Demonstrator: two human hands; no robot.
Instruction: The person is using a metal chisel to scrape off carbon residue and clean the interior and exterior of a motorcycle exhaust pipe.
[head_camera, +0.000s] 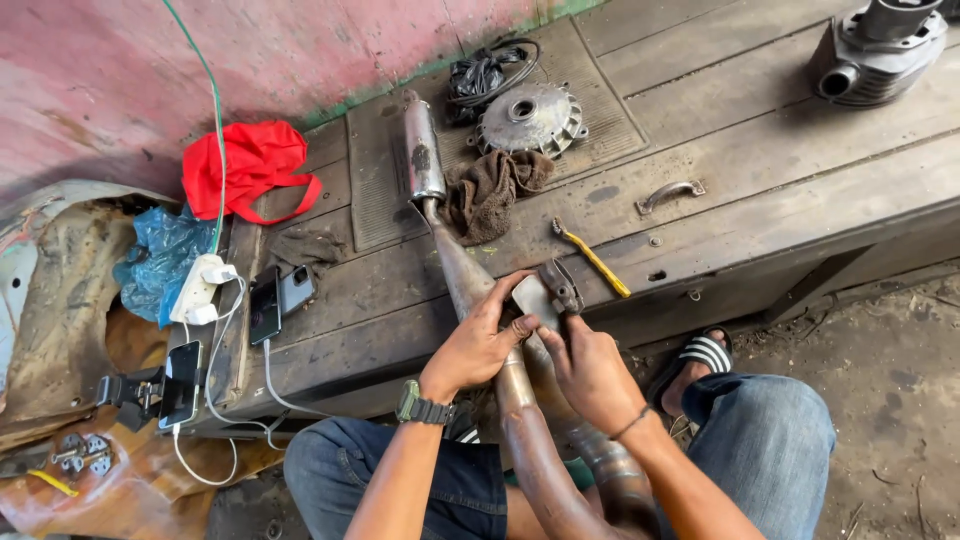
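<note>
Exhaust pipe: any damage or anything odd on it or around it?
The exhaust pipe looks rusty and discoloured along its body, with a dark patch on the silencer end. The left hand and right hand press a pale scraper against it. A yellow-handled tool lies loose nearby.

Long rusty metal exhaust pipe (470, 290): lower end cut off at bottom edge, below grip. Grey metal engine cylinder (880, 50), far from grip: top cropped.

Our left hand (478, 345) grips the rusty exhaust pipe (470, 285) lying on the wooden surface (760, 170); our right hand (590, 370) presses pliers (560, 288) against it.
</note>
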